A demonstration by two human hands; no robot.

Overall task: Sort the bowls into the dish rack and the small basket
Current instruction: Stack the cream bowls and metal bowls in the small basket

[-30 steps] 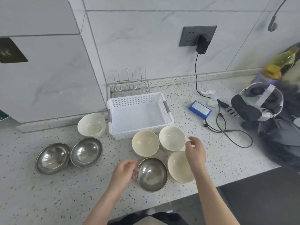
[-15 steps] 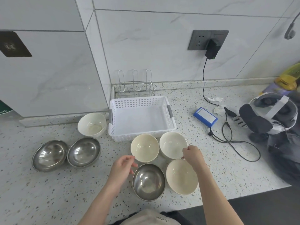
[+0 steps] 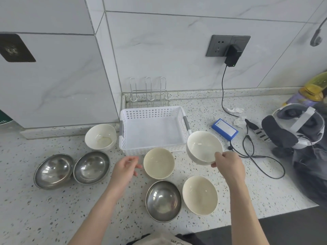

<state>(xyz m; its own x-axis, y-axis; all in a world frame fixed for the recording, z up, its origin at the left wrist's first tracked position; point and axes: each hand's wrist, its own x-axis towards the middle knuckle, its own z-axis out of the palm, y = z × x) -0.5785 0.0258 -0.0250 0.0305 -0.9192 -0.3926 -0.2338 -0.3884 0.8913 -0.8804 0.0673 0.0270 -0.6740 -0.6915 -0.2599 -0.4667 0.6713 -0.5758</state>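
At the far left of the speckled bench (image 3: pixel 35 218) two steel bowls sit rim to rim: the outer steel bowl (image 3: pixel 54 171) and the inner steel bowl (image 3: pixel 92 167). Just behind them stands a white bowl (image 3: pixel 100 137), close to the left wall of the small basket (image 3: pixel 123 138). Your left hand (image 3: pixel 124 167) hovers over the bench with its fingers loosely spread, its grip on nothing, beside the cream bowl (image 3: pixel 158 163) that sits right in front of the basket. The white perforated basket holds no bowl, and behind it, against the wall, stands the wire dish rack (image 3: pixel 149 93), also without a bowl. Nearer to you lie the front steel bowl (image 3: pixel 163 200) and, touching its right side, the front cream bowl (image 3: pixel 200 195). Your right hand (image 3: pixel 228 165) pinches the near rim of the lifted bowl (image 3: pixel 203 146), thumb inside, holding it tilted above the bench at the basket's right front corner. Farther right lie a blue box (image 3: pixel 224 129), a black cable (image 3: pixel 261 161) and a headset (image 3: pixel 293 128).
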